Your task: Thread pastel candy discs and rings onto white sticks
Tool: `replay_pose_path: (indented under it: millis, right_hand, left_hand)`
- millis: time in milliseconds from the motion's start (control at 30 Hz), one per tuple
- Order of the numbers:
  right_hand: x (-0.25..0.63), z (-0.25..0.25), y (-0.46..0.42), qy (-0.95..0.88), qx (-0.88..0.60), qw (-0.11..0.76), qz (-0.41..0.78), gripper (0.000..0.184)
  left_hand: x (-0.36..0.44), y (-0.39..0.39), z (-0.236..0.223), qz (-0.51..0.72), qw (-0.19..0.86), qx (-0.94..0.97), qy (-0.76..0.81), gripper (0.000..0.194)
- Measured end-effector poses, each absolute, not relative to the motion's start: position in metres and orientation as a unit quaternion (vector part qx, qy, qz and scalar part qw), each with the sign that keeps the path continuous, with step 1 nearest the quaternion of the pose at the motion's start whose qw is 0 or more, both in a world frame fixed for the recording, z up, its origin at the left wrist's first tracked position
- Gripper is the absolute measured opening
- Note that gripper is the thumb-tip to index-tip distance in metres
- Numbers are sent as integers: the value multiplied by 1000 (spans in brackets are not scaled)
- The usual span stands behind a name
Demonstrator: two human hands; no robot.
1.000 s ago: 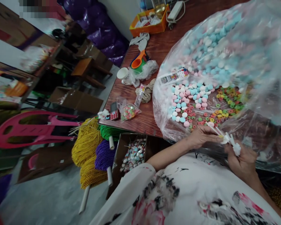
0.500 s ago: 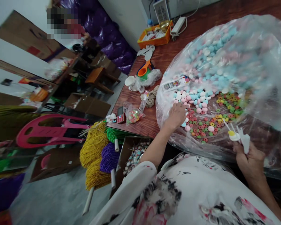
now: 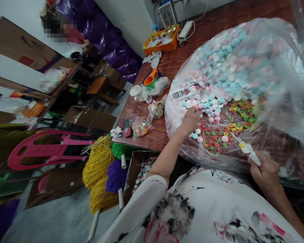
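My left hand [image 3: 191,121] reaches down into a pile of pink, white and blue round pieces [image 3: 210,105], its fingers bent together; what is between the tips is hidden. My right hand [image 3: 264,168] is closed around a bundle of thin white sticks [image 3: 253,156] that point up and left. A yellow piece [image 3: 242,145] and a white round piece are on the sticks. Between the hands lie red, green and yellow rings [image 3: 215,137]. All these pieces rest on a large clear plastic bag [image 3: 173,116], which also holds more pastel pieces behind.
On the wooden table [image 3: 154,133] are a small bag of rings [image 3: 143,128], a crumpled cloth [image 3: 159,109], a white cup [image 3: 135,90] and an orange tray [image 3: 159,47]. Yellow cord bundles [image 3: 97,165] stand below its edge. Beyond is a pink chair [image 3: 40,148]; a person is far off.
My right hand has tipped the sticks leftward and lower, closer to the rings. My left hand stays at the pastel pile, with a slight shift. The whole view has turned a little.
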State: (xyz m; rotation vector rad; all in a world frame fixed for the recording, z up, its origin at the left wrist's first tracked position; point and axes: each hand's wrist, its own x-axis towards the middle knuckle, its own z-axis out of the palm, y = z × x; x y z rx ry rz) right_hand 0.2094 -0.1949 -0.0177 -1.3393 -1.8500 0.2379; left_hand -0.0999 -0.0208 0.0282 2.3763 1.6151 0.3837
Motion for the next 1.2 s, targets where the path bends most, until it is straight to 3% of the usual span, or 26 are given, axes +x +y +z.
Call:
replay_pose_path:
  millis: [167, 233, 333, 433, 500, 800, 1000, 1200]
  right_hand:
    - [211, -20, -197, -720, -542, 420, 112, 19]
    - [206, -15, -199, -711, -537, 434, 134, 15]
    - [192, -1, -200, -702, -525, 441, 190, 14]
    - [178, 15, -197, -704, -508, 444, 220, 15]
    - [172, 22, -195, -708, -501, 445, 224, 14]
    - [172, 30, -199, -722, -500, 424, 220, 14]
    - [168, 41, -196, -735, -499, 416, 194, 16]
    - [166, 46, -197, -733, -506, 401, 215, 17]
  left_hand:
    - [-99, -39, 27, 249, 193, 775, 547, 10]
    - [-95, -47, 31, 365, 291, 691, 552, 14]
    - [-79, -64, 43, 497, 481, 520, 501, 35]
    - [-59, -83, 58, 516, 623, 392, 438, 39]
    - [-48, -93, 65, 526, 659, 338, 418, 41]
    - [-31, -105, 61, 588, 607, 364, 392, 35]
    - [-34, -108, 60, 624, 468, 485, 396, 24]
    - [-40, -112, 65, 584, 344, 589, 440, 18]
